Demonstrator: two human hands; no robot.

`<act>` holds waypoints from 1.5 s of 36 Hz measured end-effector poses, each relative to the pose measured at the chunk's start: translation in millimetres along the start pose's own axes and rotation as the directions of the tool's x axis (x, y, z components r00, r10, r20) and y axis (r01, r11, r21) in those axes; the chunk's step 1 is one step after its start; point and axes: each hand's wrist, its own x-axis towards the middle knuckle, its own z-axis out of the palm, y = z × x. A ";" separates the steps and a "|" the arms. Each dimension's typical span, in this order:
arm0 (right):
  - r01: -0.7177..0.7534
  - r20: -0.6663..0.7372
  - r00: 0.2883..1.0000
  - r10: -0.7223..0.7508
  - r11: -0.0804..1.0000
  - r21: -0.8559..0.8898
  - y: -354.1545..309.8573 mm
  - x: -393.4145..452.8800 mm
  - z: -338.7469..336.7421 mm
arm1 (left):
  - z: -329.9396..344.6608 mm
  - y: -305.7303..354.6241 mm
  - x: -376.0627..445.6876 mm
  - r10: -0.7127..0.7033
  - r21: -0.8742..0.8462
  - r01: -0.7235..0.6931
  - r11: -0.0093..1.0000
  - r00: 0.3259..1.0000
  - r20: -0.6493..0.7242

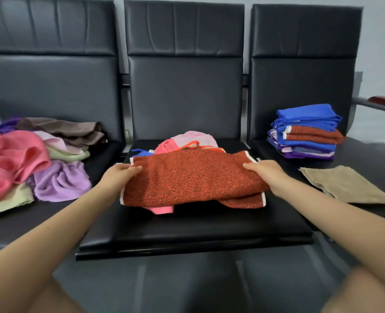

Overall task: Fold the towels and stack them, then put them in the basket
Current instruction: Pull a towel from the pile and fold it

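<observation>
A rust-red speckled towel (193, 179) with white edging lies folded over on the middle seat (187, 229). My left hand (119, 175) grips its left edge, thumb on top. My right hand (263, 172) grips its right edge. Under and behind the towel sit crumpled pink, orange and blue cloths (187, 143). On the right seat stands a stack of folded towels (306, 132) in blue, rust and purple. A folded tan towel (345, 184) lies flat in front of that stack. No basket is in view.
A heap of unfolded towels (28, 163) in pink, lilac, pale green and brown covers the left seat. Three black padded chair backs (184, 71) rise behind. A metal armrest with a wooden top (381, 102) sticks out at the far right.
</observation>
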 end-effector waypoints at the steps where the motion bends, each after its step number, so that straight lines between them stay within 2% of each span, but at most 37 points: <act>1: -0.023 -0.004 1.000 0.023 0.998 0.060 -1.8 -1.5 -1.8 | 0.8 1.9 -1.0 0.012 -0.066 -0.012 0.998 1.000 0.004; 4: -0.175 0.127 0.981 0.148 0.953 0.248 -0.9 1.0 -7.1 | 5.4 6.5 -1.8 0.019 -0.204 -0.018 0.979 1.000 0.006; 7: -0.271 0.286 0.936 0.206 0.940 0.208 -0.9 -3.1 -9.6 | 6.3 9.5 0.9 -0.109 -0.267 0.094 0.959 0.993 -0.042; 10: -0.161 0.224 0.968 0.116 0.968 0.192 0.6 1.4 -11.6 | 6.6 9.5 -0.1 -0.272 -0.250 0.286 0.925 0.958 0.088; 12: -0.069 0.185 0.982 0.023 0.968 0.242 0.2 4.7 -13.0 | 9.1 6.9 -1.6 -0.291 -0.164 0.321 0.933 0.939 0.183; 14: -0.008 0.165 0.985 -0.041 0.957 0.289 -2.3 4.4 -14.9 | 11.8 4.9 0.2 -0.225 -0.142 0.245 0.959 0.964 0.143; 18: 0.034 0.132 0.987 -0.093 0.918 0.396 -9.1 5.5 -24.2 | 17.5 17.4 0.4 0.006 -0.255 0.003 0.967 0.999 0.035; 21: 0.055 0.058 0.994 -0.094 0.879 0.474 -13.9 5.0 -33.7 | 25.4 27.9 -4.4 0.077 -0.300 -0.065 0.952 0.997 0.026; 25: 0.088 -0.036 0.996 -0.081 0.861 0.501 -14.3 6.0 -46.6 | 44.6 24.9 -1.2 0.043 -0.261 -0.030 0.965 0.998 0.044; 28: 0.086 -0.119 0.992 -0.040 0.905 0.416 -7.9 9.4 -51.1 | 58.7 16.1 4.0 -0.023 -0.113 0.025 0.993 1.000 0.020; 31: 0.093 -0.117 0.992 -0.053 0.925 0.367 -7.1 7.1 -48.9 | 61.5 13.4 4.5 -0.058 -0.023 0.058 0.998 0.998 -0.003; 35: 0.129 -0.096 0.990 -0.100 0.918 0.376 -21.8 1.4 -37.2 | 54.7 12.4 10.0 -0.063 -0.008 0.063 0.998 0.998 -0.008; 40: 0.251 -0.159 0.965 -0.206 0.903 0.350 -53.5 -11.7 -0.3 | 47.6 17.2 6.4 -0.061 -0.036 0.060 0.998 0.997 -0.048; 42: 0.323 -0.128 0.946 -0.299 0.906 0.272 -58.4 -17.2 16.7 | 44.4 17.6 4.5 -0.064 -0.039 0.062 0.997 0.997 -0.049; 45: 0.456 0.000 0.889 -0.458 0.886 0.085 -57.0 -24.1 44.6 | 34.9 14.4 4.6 -0.037 0.002 0.037 0.999 0.996 -0.083; 48: 0.524 0.164 0.845 -0.509 0.849 -0.061 -49.6 -31.9 67.4 | 31.3 14.4 1.7 0.026 0.070 -0.017 0.997 0.991 -0.130; 51: 0.520 0.321 0.828 -0.459 0.843 -0.138 -47.1 -35.6 81.6 | 34.3 24.0 -8.4 0.225 0.245 -0.174 0.954 0.954 -0.200; 54: 0.346 0.421 0.848 -0.323 0.938 0.023 -50.9 -35.6 80.2 | 38.4 31.2 -11.2 0.413 0.368 -0.316 0.875 0.883 -0.225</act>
